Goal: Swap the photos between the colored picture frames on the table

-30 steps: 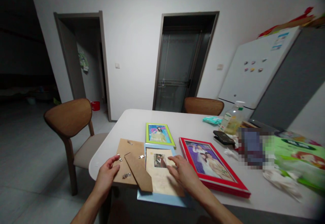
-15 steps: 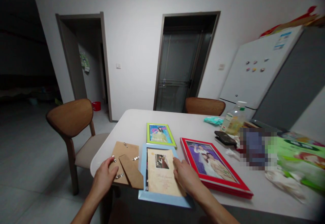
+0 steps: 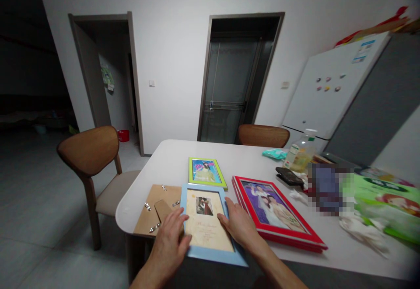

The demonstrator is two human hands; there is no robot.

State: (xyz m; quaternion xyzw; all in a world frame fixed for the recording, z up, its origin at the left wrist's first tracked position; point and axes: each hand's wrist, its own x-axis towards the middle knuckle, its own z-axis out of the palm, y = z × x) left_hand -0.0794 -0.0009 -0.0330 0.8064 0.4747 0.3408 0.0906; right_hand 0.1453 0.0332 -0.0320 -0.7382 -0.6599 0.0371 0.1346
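Observation:
The light blue picture frame point(image 3: 213, 256) lies at the near table edge, its lower end jutting over. Inside it sits a cream printed sheet point(image 3: 210, 232) with a small photo. My left hand point(image 3: 170, 241) rests its spread fingers and thumb on the frame's left side. On the opposite side my right hand point(image 3: 239, 221) grips the frame's edge, thumb over the sheet, other fingers partly hidden. A brown backing board point(image 3: 144, 219) with metal clips and a stand flap lies left of the frame, partly covered by my left hand.
Beyond stands a green picture frame point(image 3: 207, 173) lying flat; red frames point(image 3: 278, 214) are stacked at right. Farther right are a bottle point(image 3: 300, 151), a black wallet-like item point(image 3: 289, 177), crumpled tissue point(image 3: 364, 234) and a green package point(image 3: 383, 201). A chair point(image 3: 88, 153) stands left.
My left hand has moved right from the backing board to the blue frame's left side. The cream sheet now lies further left, squarely inside the frame. My right hand stays at the right edge.

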